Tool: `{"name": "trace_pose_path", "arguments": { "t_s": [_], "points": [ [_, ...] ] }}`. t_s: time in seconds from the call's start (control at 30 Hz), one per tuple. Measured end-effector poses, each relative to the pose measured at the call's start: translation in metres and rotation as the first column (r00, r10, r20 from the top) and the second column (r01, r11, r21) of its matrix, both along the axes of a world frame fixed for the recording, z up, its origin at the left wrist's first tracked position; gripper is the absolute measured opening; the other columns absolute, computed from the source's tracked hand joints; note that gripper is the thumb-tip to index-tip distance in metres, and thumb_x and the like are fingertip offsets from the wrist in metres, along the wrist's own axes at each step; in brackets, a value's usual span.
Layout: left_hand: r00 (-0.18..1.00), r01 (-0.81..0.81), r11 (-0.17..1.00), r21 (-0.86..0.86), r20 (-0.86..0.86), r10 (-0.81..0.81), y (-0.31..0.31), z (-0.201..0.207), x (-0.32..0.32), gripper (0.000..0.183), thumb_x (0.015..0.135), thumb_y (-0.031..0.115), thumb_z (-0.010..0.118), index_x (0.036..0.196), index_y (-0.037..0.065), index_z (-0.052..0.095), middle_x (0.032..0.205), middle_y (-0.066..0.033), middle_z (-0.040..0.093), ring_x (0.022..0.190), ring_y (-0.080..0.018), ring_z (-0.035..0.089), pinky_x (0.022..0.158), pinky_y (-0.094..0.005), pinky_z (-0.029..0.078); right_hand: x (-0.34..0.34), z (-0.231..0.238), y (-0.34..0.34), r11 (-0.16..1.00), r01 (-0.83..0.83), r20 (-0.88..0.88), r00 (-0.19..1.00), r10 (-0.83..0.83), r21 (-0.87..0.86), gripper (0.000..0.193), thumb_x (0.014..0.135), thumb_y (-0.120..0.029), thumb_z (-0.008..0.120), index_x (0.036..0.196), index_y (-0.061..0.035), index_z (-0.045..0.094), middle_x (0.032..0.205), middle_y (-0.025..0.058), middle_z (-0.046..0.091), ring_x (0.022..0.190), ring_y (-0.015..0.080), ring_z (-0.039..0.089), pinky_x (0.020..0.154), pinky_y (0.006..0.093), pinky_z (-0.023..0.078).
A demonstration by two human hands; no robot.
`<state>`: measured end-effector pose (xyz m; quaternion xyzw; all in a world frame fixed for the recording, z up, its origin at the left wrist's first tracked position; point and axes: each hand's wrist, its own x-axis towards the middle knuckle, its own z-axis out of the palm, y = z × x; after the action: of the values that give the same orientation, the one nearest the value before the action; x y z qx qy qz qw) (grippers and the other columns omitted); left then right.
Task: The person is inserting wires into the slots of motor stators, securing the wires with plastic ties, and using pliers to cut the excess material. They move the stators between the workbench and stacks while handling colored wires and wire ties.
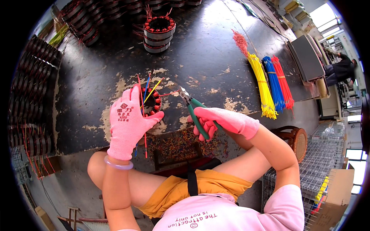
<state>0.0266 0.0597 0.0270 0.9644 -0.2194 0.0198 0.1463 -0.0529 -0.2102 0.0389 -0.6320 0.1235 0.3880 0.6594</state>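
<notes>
My left hand (128,124), in a pink glove, grips a round wound motor stator (151,102) at the near edge of the dark worktable (208,46). Red, blue and yellow lead wires (147,89) stick up from the stator. In my pink-gloved right hand (224,120) are green-handled wire cutters (194,109), their small jaws pointing up-left toward a thin red wire at the stator's right side.
Bundles of yellow (262,84), blue (273,82) and red (283,81) wires lie at the right. Stacked stators (158,33) stand at the far middle, more coils (29,88) line the left edge. Cut wire scraps (181,144) fill a tray near my lap. Another person (341,67) works far right.
</notes>
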Motion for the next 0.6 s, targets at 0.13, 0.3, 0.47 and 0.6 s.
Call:
{"name": "trace_pose_path", "arguments": {
  "t_s": [0.13, 0.3, 0.47, 0.6],
  "points": [
    [1.0, 0.005, 1.0, 0.02, -0.011, -0.005, -0.003, -0.002, 0.001, 0.1, 0.069, 0.058, 0.085, 0.142, 0.0, 0.049, 0.126, -0.0165, 0.061, 0.113, -0.0337, 0.063, 0.1, -0.0438, 0.048, 0.001, -0.007, 0.0, 0.996, 0.026, 0.029, 0.999, -0.024, -0.081, 0.059, 0.102, -0.061, 0.05, 0.117, -0.0044, 0.061, 0.086, 0.0033, 0.067, 0.066, 0.0111, 0.064, 0.059, 0.0246, 0.049],
    [0.999, -0.015, 1.0, 0.004, -0.044, 0.015, 0.001, -0.001, -0.001, 0.099, 0.069, 0.057, 0.085, 0.143, 0.001, 0.049, 0.127, -0.0155, 0.06, 0.115, -0.0325, 0.062, 0.101, -0.0431, 0.047, -0.002, -0.003, 0.004, 0.992, 0.057, 0.044, 0.998, -0.052, -0.111, 0.056, 0.102, -0.059, 0.052, 0.119, -0.0052, 0.059, 0.084, 0.002, 0.064, 0.067, 0.0099, 0.06, 0.061, 0.0269, 0.047],
    [0.996, 0.009, 0.999, -0.032, -0.086, -0.012, 0.038, 0.006, -0.004, 0.093, 0.065, 0.038, 0.089, 0.14, 0.0, 0.051, 0.13, -0.0165, 0.061, 0.113, -0.0368, 0.063, 0.098, -0.0439, 0.049, 0.008, 0.043, -0.003, 0.876, -0.076, 0.238, 0.948, 0.212, -0.477, 0.059, 0.102, -0.055, 0.053, 0.13, -0.0033, 0.057, 0.107, 0.0113, 0.066, 0.098, 0.0235, 0.066, 0.086, 0.036, 0.051],
    [0.988, 0.047, 0.998, -0.039, -0.143, -0.052, 0.078, 0.019, -0.008, 0.09, 0.063, 0.033, 0.088, 0.139, 0.001, 0.052, 0.131, -0.0168, 0.06, 0.115, -0.0373, 0.061, 0.099, -0.044, 0.049, 0.085, 0.047, 0.073, 0.589, 0.057, 0.485, 0.634, 0.603, -0.806, 0.072, 0.093, -0.059, 0.057, 0.13, 0.0029, 0.056, 0.122, 0.0229, 0.063, 0.119, 0.0385, 0.061, 0.104, 0.0439, 0.046]
  ]
}}
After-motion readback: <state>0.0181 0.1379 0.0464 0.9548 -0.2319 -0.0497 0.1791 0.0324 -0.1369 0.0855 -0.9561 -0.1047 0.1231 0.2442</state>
